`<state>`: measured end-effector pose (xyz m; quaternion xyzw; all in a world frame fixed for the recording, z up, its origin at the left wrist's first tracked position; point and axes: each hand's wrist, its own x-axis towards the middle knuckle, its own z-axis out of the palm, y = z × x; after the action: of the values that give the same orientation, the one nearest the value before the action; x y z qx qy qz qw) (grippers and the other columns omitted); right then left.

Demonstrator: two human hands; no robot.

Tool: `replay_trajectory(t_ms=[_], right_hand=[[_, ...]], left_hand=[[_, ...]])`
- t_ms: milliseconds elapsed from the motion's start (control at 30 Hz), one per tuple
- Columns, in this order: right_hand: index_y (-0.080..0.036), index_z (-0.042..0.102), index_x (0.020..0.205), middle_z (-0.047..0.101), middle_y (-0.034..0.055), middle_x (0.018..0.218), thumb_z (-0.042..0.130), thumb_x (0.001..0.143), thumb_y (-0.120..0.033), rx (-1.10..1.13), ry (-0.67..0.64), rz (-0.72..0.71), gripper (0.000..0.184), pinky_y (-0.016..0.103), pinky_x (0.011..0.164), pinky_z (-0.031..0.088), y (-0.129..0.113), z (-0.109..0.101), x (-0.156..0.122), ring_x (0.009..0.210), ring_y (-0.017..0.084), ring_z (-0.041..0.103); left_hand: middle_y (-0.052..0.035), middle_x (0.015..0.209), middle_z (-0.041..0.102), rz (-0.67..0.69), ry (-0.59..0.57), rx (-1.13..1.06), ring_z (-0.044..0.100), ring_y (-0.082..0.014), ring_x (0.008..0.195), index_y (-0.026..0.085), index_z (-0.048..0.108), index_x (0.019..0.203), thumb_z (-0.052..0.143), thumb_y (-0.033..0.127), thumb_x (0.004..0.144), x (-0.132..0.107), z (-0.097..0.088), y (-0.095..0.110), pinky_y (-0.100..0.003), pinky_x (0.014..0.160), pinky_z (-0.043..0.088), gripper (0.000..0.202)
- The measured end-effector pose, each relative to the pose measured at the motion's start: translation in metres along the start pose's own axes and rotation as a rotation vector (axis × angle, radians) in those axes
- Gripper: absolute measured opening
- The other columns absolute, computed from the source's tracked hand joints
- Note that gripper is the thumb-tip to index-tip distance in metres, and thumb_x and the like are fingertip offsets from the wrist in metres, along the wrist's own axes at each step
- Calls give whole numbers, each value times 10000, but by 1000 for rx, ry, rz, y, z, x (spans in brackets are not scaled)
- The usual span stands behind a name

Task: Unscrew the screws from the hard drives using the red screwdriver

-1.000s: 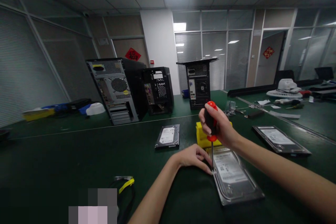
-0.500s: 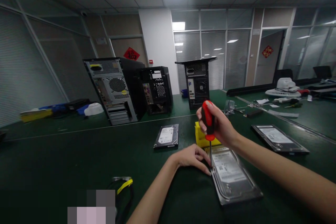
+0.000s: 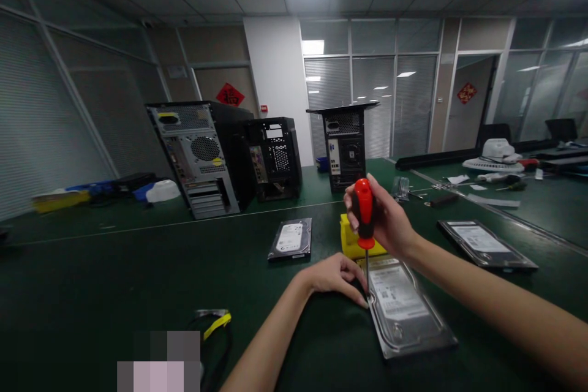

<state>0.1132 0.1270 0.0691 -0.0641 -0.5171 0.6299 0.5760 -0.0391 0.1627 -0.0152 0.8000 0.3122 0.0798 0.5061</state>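
My right hand (image 3: 383, 214) is wrapped round the red and black handle of a screwdriver (image 3: 365, 214), held upright with its shaft pointing down. The screwdriver tip meets the left edge of a silver hard drive (image 3: 408, 312) lying label up on the table. Beside that tip, the thumb and forefinger of my left hand (image 3: 337, 278) are bent close together against the drive's left edge; its other fingers are curled under. The exact contact at the tip is too small to make out. Just behind the drive stands a yellow object (image 3: 349, 239), partly hidden by my right hand.
Two more hard drives lie on the green table (image 3: 138, 282), one further back (image 3: 290, 237) and one at right (image 3: 487, 245). Computer cases (image 3: 206, 159) stand behind. A yellow and black strap-like item (image 3: 218, 324) is at front left; a white helmet-like object (image 3: 496, 153) sits far right.
The screwdriver handle has tilted slightly towards me as my right hand shifts a little. My left hand and the drive stay nearly in place; the view moves slightly.
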Motion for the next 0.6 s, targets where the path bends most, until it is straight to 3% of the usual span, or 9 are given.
replay_trajectory(t_ms=[167, 267, 400, 500, 600], right_hand=[[-182, 536, 827, 494, -21, 555, 292, 830, -570, 109, -94, 19, 458, 191, 349, 327, 2, -3, 3, 367, 69, 413], [-194, 519, 804, 474, -34, 524, 332, 832, -547, 61, -75, -23, 401, 177, 325, 283, 3, -1, 2, 347, 63, 383], [-179, 498, 733, 483, -33, 517, 421, 841, -433, -27, -22, -32, 286, 179, 374, 348, 1, -1, 0, 388, 70, 440], [-169, 519, 774, 530, -8, 605, 363, 848, -481, 39, -26, -12, 357, 202, 412, 399, 0, -2, 1, 429, 82, 486], [-175, 526, 816, 506, -20, 575, 304, 844, -540, 86, -56, -8, 427, 193, 367, 360, 1, -1, 2, 386, 73, 440]], left_hand=[[80, 507, 305, -8, 10, -16, 207, -51, 487, 129, 681, 821, 761, 412, 489, -2, 2, 2, -236, 485, 116, 443], [77, 512, 338, -4, -1, -34, 213, -51, 488, 126, 681, 826, 760, 414, 490, -2, 2, 1, -238, 484, 120, 449], [84, 499, 278, -9, 9, -43, 190, -49, 478, 121, 682, 828, 766, 417, 475, -2, 2, 0, -245, 483, 97, 469], [86, 499, 261, -16, 18, -45, 184, -47, 478, 122, 683, 836, 772, 403, 466, -3, 2, 1, -244, 483, 90, 473], [77, 509, 336, -5, 9, -62, 203, -46, 483, 123, 686, 832, 769, 388, 481, -3, 3, 2, -238, 480, 102, 447]])
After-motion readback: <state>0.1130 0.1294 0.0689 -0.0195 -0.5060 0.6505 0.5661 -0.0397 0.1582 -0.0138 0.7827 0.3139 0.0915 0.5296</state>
